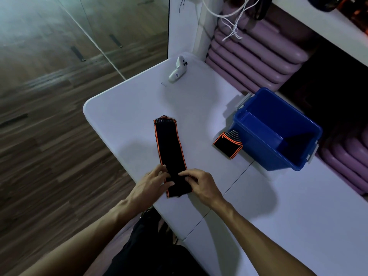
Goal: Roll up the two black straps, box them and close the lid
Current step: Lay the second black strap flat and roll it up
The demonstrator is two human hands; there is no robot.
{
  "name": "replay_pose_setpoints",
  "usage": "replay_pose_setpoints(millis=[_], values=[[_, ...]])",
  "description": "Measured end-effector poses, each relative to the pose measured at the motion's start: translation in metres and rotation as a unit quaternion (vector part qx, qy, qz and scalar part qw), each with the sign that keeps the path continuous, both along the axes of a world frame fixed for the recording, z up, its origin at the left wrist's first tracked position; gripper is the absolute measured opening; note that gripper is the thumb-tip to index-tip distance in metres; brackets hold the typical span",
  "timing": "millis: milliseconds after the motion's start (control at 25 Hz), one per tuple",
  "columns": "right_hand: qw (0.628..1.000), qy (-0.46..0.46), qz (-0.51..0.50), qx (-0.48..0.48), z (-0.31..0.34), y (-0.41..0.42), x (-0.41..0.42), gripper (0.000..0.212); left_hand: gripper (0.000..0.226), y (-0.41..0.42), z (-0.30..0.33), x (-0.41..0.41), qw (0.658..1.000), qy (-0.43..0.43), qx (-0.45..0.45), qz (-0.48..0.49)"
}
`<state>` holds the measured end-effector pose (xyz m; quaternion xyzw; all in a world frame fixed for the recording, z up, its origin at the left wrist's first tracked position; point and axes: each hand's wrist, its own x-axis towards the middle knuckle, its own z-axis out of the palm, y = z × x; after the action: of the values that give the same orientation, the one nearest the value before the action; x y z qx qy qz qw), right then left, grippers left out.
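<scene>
A long black strap with orange edges [170, 148] lies flat on the white table [129, 120], running away from me. My left hand [152, 181] and my right hand [199, 183] pinch its near end from either side. A second black strap [228, 144] lies folded against the left wall of the open blue box [256, 148], partly under the box's edge. The box is empty inside and stands at the table's right edge. Its lid stands tilted inside the box along the left wall.
A white handheld controller [177, 69] lies at the far end of the table. Purple mats [254, 54] are stacked beyond the table and to the right. White cables [233, 22] hang at the back. Wooden floor lies to the left.
</scene>
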<state>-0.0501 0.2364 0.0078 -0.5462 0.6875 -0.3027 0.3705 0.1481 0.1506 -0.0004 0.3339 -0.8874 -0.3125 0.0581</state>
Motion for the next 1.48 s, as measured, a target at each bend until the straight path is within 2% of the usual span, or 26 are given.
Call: replay_pose_setpoints(millis=[200, 320, 440, 560, 680, 720, 840, 920, 1080, 1160, 1280, 1400, 1480], values=[[0.999, 0.007, -0.027, -0.042, -0.004, 0.004, 0.008, 0.024, 0.024, 0.009, -0.004, -0.007, 0.998, -0.017, -0.06, 0.008], [0.997, 0.034, -0.038, -0.059, -0.009, 0.009, 0.016, 0.02, 0.017, 0.012, -0.004, -0.011, 0.996, -0.012, -0.082, 0.022], [0.985, 0.151, 0.003, -0.085, -0.018, 0.018, 0.014, 0.022, 0.018, 0.013, -0.002, -0.013, 0.995, -0.016, -0.097, 0.021], [0.947, 0.274, 0.111, -0.127, -0.019, 0.026, -0.006, 0.036, 0.019, 0.014, 0.002, -0.013, 0.995, 0.013, -0.09, 0.031], [0.921, 0.329, 0.175, -0.116, -0.017, 0.027, -0.016, 0.056, 0.009, 0.014, 0.001, -0.006, 0.99, 0.03, -0.133, -0.021], [0.918, 0.334, 0.179, -0.117, -0.019, 0.025, -0.017, 0.058, 0.01, 0.014, -0.002, -0.002, 0.987, 0.037, -0.154, -0.041], [0.907, 0.345, 0.189, -0.153, -0.028, 0.022, -0.017, 0.048, 0.043, 0.021, -0.008, 0.007, 0.982, 0.017, -0.175, -0.074], [0.898, 0.345, 0.205, -0.178, -0.029, 0.021, -0.019, 0.042, 0.055, 0.026, -0.007, 0.005, 0.984, -0.003, -0.163, -0.07], [0.905, 0.322, 0.22, -0.171, -0.018, 0.011, -0.022, 0.047, 0.047, 0.026, 0.007, -0.002, 0.991, -0.004, -0.133, -0.034], [0.934, 0.267, 0.195, -0.135, -0.013, 0.002, -0.022, 0.044, 0.049, 0.02, 0.011, -0.004, 0.997, 0.022, -0.08, 0.006], [0.982, 0.13, 0.128, -0.048, -0.007, -0.013, -0.018, 0.036, 0.046, 0.008, 0.01, -0.011, 0.996, 0.028, -0.028, 0.079], [0.996, 0.05, 0.08, 0.006, -0.002, -0.032, -0.015, 0.026, 0.03, -0.001, 0.009, -0.022, 0.986, 0.034, 0.011, 0.161], [0.998, 0.034, 0.057, 0.021, -0.002, -0.041, -0.012, 0.018, 0.027, -0.005, 0.008, -0.028, 0.979, 0.023, 0.029, 0.202]])
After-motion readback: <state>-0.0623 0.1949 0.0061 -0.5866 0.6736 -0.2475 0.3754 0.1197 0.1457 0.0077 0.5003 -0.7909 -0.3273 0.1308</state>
